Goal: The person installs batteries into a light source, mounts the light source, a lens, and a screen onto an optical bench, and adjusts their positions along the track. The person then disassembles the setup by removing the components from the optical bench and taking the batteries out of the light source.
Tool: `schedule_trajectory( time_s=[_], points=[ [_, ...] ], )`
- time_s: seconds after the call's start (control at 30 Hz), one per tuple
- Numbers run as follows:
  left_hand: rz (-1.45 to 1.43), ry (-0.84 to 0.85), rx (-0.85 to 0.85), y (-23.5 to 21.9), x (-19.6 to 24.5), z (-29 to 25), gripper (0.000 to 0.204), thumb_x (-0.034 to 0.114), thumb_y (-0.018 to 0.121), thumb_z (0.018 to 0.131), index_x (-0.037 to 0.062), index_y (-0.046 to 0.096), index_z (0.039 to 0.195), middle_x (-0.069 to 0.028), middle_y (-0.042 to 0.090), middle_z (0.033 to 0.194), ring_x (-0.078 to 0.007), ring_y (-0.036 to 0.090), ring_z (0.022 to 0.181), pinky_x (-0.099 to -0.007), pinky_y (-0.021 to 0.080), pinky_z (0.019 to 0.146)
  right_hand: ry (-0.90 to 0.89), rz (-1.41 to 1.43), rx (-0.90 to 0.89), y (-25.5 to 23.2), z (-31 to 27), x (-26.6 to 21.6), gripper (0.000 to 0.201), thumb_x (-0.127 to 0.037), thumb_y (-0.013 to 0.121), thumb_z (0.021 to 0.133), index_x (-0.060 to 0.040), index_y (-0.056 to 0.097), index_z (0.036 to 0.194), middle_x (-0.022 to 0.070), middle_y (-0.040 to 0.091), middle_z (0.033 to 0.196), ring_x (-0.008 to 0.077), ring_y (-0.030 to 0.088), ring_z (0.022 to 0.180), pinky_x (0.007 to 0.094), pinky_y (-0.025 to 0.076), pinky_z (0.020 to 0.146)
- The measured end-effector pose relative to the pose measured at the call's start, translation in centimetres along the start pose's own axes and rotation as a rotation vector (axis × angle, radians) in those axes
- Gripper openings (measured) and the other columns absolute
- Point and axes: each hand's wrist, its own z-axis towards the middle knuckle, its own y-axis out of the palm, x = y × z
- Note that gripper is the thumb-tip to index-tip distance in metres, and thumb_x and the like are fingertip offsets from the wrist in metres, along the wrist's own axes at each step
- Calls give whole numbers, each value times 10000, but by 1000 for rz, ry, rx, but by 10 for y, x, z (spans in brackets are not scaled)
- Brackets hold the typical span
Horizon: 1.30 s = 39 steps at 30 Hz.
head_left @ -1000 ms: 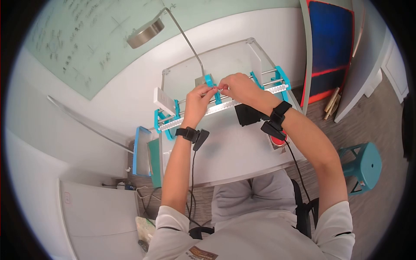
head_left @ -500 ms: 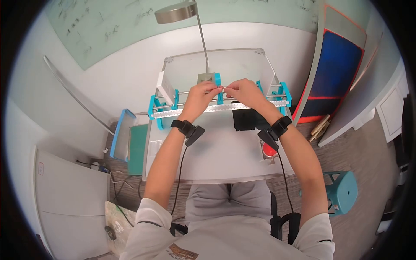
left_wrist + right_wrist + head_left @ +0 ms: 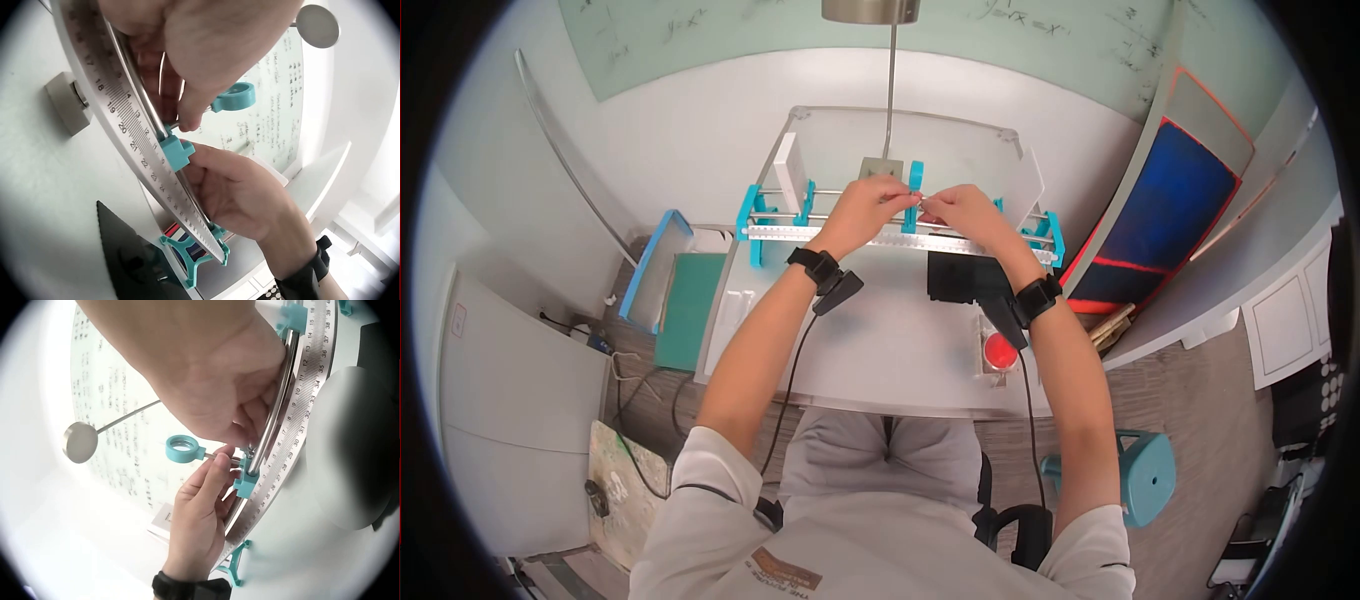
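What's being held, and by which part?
The left hand pinches the teal ring by its metal stem; whether the right hand holds anything is unclear.

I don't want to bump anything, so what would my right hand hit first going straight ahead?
Probably the teal block, right in front of the right hand; the left hand is close beyond, though depth is unclear.

ruler (image 3: 132, 128) reads 18, 19, 20, 21, 22; whiteboard (image 3: 640, 50) writing illegible

Two hands (image 3: 860, 212) (image 3: 970, 215), one ring (image 3: 180, 458), one lamp (image 3: 870, 11)
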Motion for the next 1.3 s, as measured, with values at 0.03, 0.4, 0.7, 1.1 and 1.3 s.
schedule_trajectory(
  time_s=[0.03,0.4,0.7,1.1,1.3],
  points=[
    [-26,-8,1,1,-2,0,228,200,720,958,-24,735,999,-96,665,915,-194,601,826,-311,480,760,7,2,-3,2,-2,1,369,-289,696,938,65,773,1007,97,762,871,142,704,833,270,544,804],
    [-10,-17,-22,0,3,2,214,194,721,959,-12,740,1013,-87,650,900,-184,602,844,-308,480,778,-64,9,55,1,-14,-4,267,-236,760,854,-7,782,991,141,777,961,220,733,927,324,552,847],
    [-132,44,38,-4,5,4,207,167,700,971,-1,758,1077,-45,674,945,-143,613,901,-284,495,830,-143,-31,144,-4,-23,-7,315,-265,769,883,-22,759,1084,123,765,983,229,726,930,344,564,824],
    [-414,-149,-205,-1,55,-79,220,206,670,987,27,770,1066,-27,714,848,-104,616,760,-270,489,694,-363,-191,230,19,-114,-81,505,-195,821,841,-20,661,1286,142,730,998,231,714,831,334,581,722],
    [-287,-253,-389,-15,15,-88,286,295,642,1008,40,770,1027,-14,685,830,-99,606,754,-267,487,680,-129,-562,131,38,-131,-59,403,-355,786,833,-16,710,1036,140,719,822,314,708,734,400,571,682]
  ],
)
